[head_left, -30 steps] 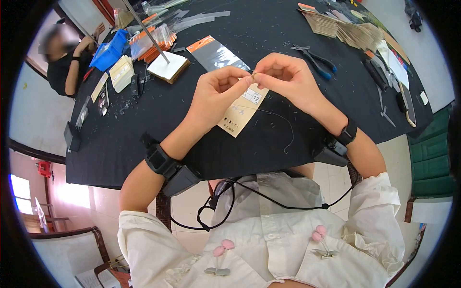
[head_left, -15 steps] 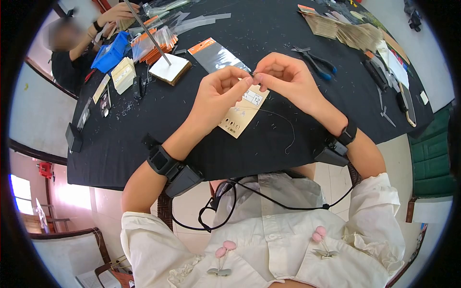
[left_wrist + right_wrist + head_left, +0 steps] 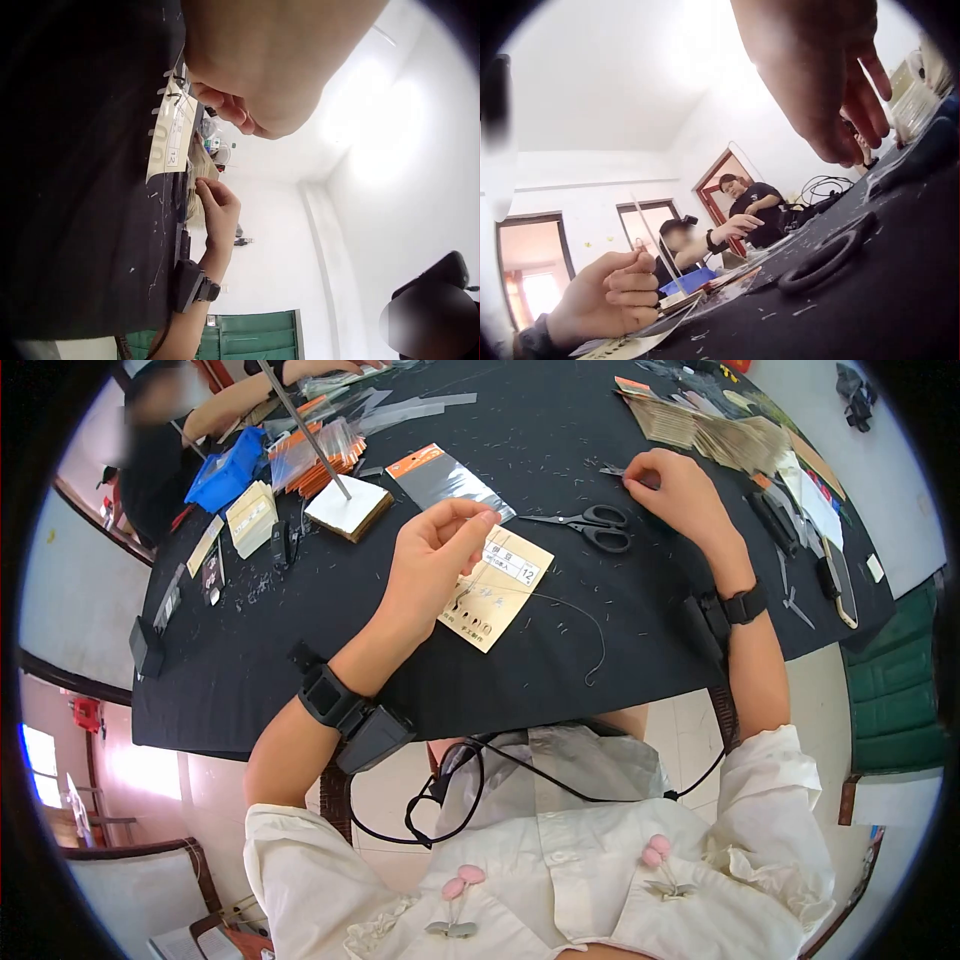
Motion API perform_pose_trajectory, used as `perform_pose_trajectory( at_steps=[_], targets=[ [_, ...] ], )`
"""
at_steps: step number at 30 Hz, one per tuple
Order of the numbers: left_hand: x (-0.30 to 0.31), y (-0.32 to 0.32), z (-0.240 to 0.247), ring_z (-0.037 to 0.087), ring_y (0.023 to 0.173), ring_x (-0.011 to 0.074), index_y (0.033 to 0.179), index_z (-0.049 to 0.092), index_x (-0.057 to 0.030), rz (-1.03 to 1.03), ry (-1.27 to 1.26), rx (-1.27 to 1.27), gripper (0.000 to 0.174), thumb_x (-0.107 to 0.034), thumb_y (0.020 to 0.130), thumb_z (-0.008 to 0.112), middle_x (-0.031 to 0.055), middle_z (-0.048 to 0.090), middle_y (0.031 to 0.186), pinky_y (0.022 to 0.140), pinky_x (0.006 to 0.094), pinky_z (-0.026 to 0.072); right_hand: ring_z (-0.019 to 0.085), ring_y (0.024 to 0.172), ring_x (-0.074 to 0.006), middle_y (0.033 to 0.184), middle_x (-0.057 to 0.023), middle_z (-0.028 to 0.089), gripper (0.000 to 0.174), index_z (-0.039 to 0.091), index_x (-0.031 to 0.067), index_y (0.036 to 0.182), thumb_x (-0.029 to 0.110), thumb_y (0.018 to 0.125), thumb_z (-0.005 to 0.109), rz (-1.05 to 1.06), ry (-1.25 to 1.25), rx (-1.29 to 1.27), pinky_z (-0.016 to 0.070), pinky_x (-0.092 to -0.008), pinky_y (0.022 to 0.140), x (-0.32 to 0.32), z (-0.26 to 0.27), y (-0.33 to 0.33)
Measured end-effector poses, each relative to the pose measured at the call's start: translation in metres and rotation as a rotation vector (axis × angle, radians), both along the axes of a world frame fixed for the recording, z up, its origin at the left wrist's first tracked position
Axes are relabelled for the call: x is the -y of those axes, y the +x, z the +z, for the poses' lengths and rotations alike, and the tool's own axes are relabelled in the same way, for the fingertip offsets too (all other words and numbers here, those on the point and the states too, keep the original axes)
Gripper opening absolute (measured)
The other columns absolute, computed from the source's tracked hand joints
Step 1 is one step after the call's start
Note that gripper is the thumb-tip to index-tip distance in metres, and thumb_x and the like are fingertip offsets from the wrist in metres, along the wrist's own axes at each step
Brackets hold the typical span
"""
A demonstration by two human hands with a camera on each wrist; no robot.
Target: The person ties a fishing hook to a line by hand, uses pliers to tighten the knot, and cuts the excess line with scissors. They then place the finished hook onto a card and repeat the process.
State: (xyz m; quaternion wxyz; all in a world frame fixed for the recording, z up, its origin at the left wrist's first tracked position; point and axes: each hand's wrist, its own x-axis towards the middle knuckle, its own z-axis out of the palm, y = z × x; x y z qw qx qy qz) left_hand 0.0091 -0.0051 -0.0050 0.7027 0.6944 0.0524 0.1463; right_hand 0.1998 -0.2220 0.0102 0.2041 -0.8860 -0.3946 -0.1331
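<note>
My left hand (image 3: pixel 432 565) pinches thumb against forefinger just above a tan printed card (image 3: pixel 500 595); what sits at its fingertips is tiny, apparently part of a thin line (image 3: pixel 596 622). That line crosses the card and trails in a curve over the black cloth. Several small dark hooks show along the card's lower edge. My right hand (image 3: pixel 685 500) is farther right, fingers bent loosely above the pliers (image 3: pixel 610 469), mostly hidden beneath it. In the right wrist view, its fingers (image 3: pixel 866 101) hang down over the table. Black scissors (image 3: pixel 600 528) lie between both hands.
An orange-topped clear bag (image 3: pixel 450 480) lies beyond the card. At left stand a white-topped block with a metal rod (image 3: pixel 345 510), a card stack (image 3: pixel 252 520) and a blue bin (image 3: pixel 228 472). Brown packets (image 3: pixel 700 425) are at back right. Another person reaches over the far left.
My right hand has left the left hand's fingertips and moved right and away, over the pliers. The scissors now show where it was. My left hand shifted slightly left, still pinching.
</note>
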Motion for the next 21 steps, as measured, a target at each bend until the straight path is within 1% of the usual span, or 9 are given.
perform_pose_trajectory(
  at_steps=[4,6,7,10,14,17,19,20,21],
  targets=[
    [0.0,0.0,0.002,0.035,0.055,0.0002,0.099,0.06,0.0006,0.002,-0.018,-0.003,0.021,-0.018,0.089,0.057,-0.0075,0.042,0.059,0.052,0.0167,0.0266,0.062,0.082,-0.025,0.085,-0.0087,0.064,0.014,0.064,0.0088,0.086,0.019,0.076,0.064,0.014,0.041,0.105,0.0495,-0.0358,0.071,0.002,0.001,-0.001],
    [-0.001,-0.001,0.002,0.035,0.054,0.0003,0.099,0.06,0.001,0.006,-0.023,-0.008,0.022,-0.018,0.089,0.057,-0.0075,0.042,0.059,0.052,0.0167,0.0266,0.062,0.085,-0.0257,0.086,-0.0087,0.064,0.014,0.064,0.008,0.083,0.02,0.075,0.066,-0.14,-0.12,0.132,0.0493,-0.0363,0.072,0.01,-0.002,0.005],
    [-0.001,-0.001,0.001,0.034,0.054,0.0003,0.1,0.06,0.0012,0.005,-0.026,-0.007,0.022,-0.018,0.089,0.057,-0.0074,0.042,0.059,0.052,0.0166,0.0267,0.061,0.085,-0.0263,0.086,-0.0095,0.064,0.016,0.063,0.0073,0.081,0.021,0.074,0.066,-0.177,-0.175,0.021,0.0489,-0.0365,0.073,0.01,-0.004,0.008],
    [-0.001,0.001,-0.001,0.034,0.054,0.0004,0.1,0.06,0.0015,0.002,-0.031,-0.007,0.022,-0.017,0.089,0.056,-0.0073,0.042,0.059,0.053,0.0165,0.027,0.061,0.083,-0.0264,0.084,-0.0099,0.063,0.02,0.063,0.0075,0.08,0.026,0.073,0.066,-0.248,-0.193,-0.051,0.0485,-0.0366,0.071,0.004,0.005,-0.004],
    [-0.001,0.0,0.001,0.035,0.054,0.0003,0.1,0.059,0.0015,-0.003,-0.035,-0.011,0.021,-0.016,0.089,0.056,-0.007,0.042,0.059,0.053,0.0164,0.0274,0.061,0.079,-0.0283,0.081,-0.0105,0.063,0.022,0.062,0.0077,0.079,0.029,0.073,0.066,-0.245,-0.245,-0.004,0.0482,-0.0373,0.068,0.009,0.0,0.002],
    [-0.001,0.0,0.001,0.035,0.054,0.0004,0.101,0.059,0.0015,-0.011,-0.033,-0.008,0.021,-0.016,0.089,0.056,-0.0069,0.042,0.06,0.052,0.0165,0.0276,0.062,0.075,-0.0263,0.078,-0.0124,0.063,0.026,0.063,0.0057,0.081,0.031,0.073,0.065,-0.2,-0.244,-0.077,0.0482,-0.0363,0.067,0.008,0.0,0.012],
    [-0.003,0.001,0.0,0.036,0.054,0.0005,0.1,0.059,0.0015,-0.006,-0.028,0.006,0.021,-0.016,0.089,0.056,-0.0068,0.043,0.06,0.052,0.0166,0.0275,0.062,0.075,-0.0217,0.078,-0.0107,0.063,0.029,0.063,0.0033,0.084,0.031,0.077,0.061,-0.087,-0.056,-0.43,0.0483,-0.0332,0.066,0.005,0.003,0.021],
    [-0.003,0.001,0.0,0.036,0.055,0.0006,0.1,0.059,0.0015,0.0,-0.023,0.02,0.021,-0.016,0.089,0.056,-0.0066,0.043,0.06,0.052,0.0166,0.0275,0.062,0.075,-0.0217,0.078,-0.0107,0.063,0.029,0.063,0.0033,0.084,0.031,0.077,0.061,-0.087,-0.056,-0.431,0.0483,-0.0332,0.066,0.005,0.005,0.018],
    [-0.003,0.001,0.0,0.036,0.055,0.0006,0.1,0.059,0.0015,0.0,-0.022,0.021,0.021,-0.016,0.089,0.056,-0.0066,0.043,0.06,0.052,0.0166,0.0275,0.062,0.075,-0.019,0.077,-0.0091,0.063,0.03,0.063,0.0028,0.085,0.032,0.079,0.06,-0.025,0.295,-0.819,0.048,-0.0317,0.066,0.005,0.008,0.015]
  ],
)
